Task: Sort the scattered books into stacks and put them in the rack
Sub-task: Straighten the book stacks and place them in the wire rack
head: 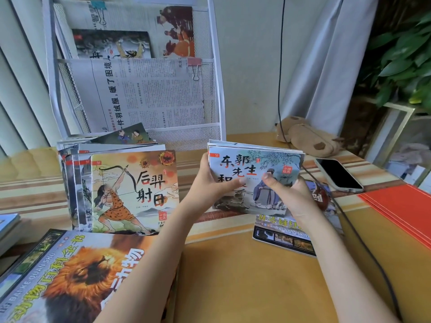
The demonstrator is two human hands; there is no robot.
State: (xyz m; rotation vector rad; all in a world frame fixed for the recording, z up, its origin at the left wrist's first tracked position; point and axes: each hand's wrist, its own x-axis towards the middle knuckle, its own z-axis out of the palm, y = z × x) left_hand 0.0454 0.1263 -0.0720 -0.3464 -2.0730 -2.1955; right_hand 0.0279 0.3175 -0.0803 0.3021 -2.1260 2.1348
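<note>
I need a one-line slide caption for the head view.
Both hands hold a bundle of picture books above the table, before the white rack.

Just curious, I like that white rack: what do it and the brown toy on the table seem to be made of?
The rack looks like white-painted metal: thin tubular frame and fine mesh pocket fronts. The brown toy looks like soft plush fabric, matte and fuzzy, sagging limply; its stuffing cannot be seen.

Both bare forearms are stretched forward above the table; a stack of books is gripped by the left hand and the right hand, thumbs laid on the cover
</note>
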